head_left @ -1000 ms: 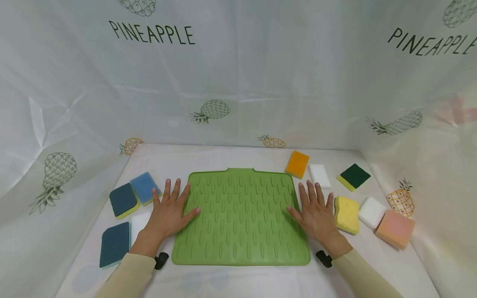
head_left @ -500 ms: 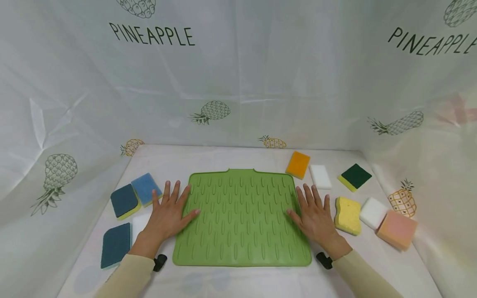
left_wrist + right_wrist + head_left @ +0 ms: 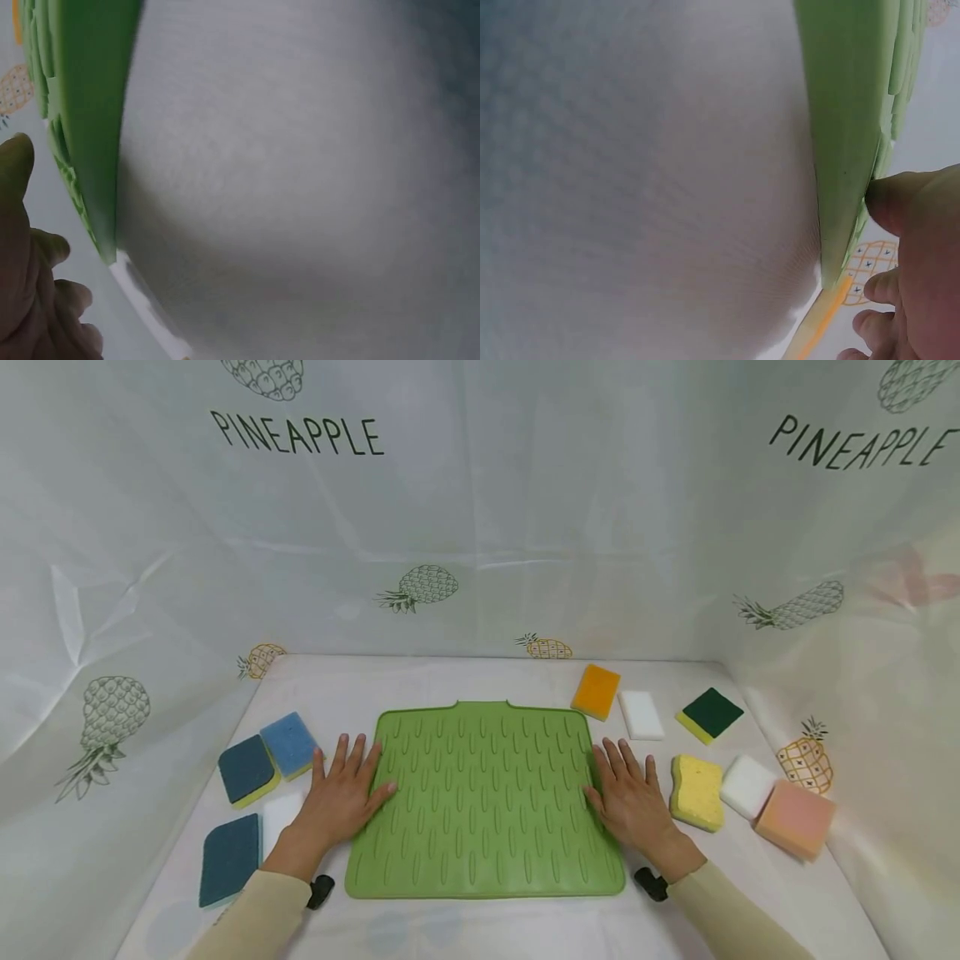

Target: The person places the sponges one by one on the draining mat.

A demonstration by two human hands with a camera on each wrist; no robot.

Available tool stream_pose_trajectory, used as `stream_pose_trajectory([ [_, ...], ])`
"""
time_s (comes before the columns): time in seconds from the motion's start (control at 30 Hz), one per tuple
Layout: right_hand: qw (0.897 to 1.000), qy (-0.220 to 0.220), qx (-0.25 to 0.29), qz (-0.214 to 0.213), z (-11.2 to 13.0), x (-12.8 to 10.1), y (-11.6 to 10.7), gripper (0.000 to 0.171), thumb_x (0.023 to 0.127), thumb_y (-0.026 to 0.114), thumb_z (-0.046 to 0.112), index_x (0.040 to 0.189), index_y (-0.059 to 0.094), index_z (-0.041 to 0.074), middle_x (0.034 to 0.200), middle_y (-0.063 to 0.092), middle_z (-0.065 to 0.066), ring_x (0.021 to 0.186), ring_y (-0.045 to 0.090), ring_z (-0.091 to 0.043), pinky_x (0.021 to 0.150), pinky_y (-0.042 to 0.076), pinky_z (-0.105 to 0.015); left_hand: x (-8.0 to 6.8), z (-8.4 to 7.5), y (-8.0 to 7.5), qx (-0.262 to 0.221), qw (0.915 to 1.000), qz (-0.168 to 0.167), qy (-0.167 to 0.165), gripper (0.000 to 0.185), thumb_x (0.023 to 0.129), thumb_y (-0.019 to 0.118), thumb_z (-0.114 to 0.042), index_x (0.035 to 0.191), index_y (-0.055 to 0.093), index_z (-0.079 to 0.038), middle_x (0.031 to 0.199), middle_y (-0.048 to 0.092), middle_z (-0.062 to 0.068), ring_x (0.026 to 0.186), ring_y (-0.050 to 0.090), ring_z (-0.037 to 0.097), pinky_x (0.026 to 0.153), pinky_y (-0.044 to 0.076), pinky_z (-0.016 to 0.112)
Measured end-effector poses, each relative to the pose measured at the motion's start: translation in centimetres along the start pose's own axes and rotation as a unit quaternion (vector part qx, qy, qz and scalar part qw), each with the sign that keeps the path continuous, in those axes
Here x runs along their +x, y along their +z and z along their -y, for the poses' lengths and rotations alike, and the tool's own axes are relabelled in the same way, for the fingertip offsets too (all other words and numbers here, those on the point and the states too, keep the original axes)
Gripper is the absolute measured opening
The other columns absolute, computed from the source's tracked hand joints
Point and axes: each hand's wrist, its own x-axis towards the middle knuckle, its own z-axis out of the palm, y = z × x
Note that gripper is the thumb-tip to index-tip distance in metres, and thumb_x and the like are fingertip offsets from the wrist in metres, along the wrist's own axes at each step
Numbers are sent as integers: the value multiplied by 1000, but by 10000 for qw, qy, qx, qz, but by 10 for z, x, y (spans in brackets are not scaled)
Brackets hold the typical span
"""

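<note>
A green ridged mat with a small tab on its far edge lies flat in the middle of the table. At its left edge is my left hand, palm down, fingers spread and thumb over the mat. My right hand lies along the right edge with straight fingers held closer together, its thumb at the border. Neither hand grips anything. In the right wrist view the thumb meets the side of the mat. The left wrist view has my curved fingers beside the mat's edge.
Left of the mat lie a blue sponge, two dark blue ones and a white block partly behind my hand. Rightward are orange, white, dark green, yellow and pink sponges.
The right hand's fingers have drawn together and its thumb has pulled back toward the mat's right edge. My left hand has slid slightly nearer to me. The mat and sponges stay put.
</note>
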Motion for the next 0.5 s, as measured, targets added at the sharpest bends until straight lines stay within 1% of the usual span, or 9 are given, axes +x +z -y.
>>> stream_pose_trajectory([
  [0.13, 10000, -32, -50, -27, 0, 0, -1, 70, 106, 62, 34, 161, 37, -3, 167, 35, -27, 157, 27, -49, 121, 22, -77, -2, 1, 3, -49, 9999, 119, 74, 78, 108, 55, -50, 165, 33, -3, 171, 25, 27, 160, 13, 52, 121, 8, 80],
  [0.2, 10000, -39, -41, -30, 0, 0, -3, 70, 105, 64, 32, 160, 39, -4, 166, 37, -27, 156, 28, -50, 120, 23, -78, -2, 3, 5, -108, 9995, 265, 133, 77, 108, 55, -49, 165, 33, -1, 171, 24, 27, 160, 13, 52, 121, 10, 80],
  [0.33, 9999, -127, 58, -101, -6, 6, -11, 71, 102, 69, 31, 156, 42, -6, 162, 42, -29, 152, 34, -51, 118, 27, -77, -1, 6, 9, -230, 9976, 604, 233, 77, 110, 52, -48, 165, 30, 2, 173, 20, 26, 160, 15, 50, 123, 18, 76],
  [0.4, 9991, -282, 42, -298, -13, 13, -17, 71, 99, 73, 30, 152, 46, -9, 157, 47, -30, 147, 40, -52, 116, 33, -76, -1, 7, 10, -310, 9968, 691, 253, 77, 110, 51, -48, 165, 29, 3, 173, 19, 26, 159, 17, 50, 123, 21, 74],
  [0.5, 9953, -564, -50, -790, -29, 35, -30, 68, 96, 78, 29, 143, 52, -12, 145, 55, -32, 135, 50, -53, 110, 41, -71, -2, 8, 9, -404, 9964, 700, 240, 78, 110, 52, -48, 164, 29, 4, 173, 19, 26, 159, 20, 49, 123, 22, 74],
])
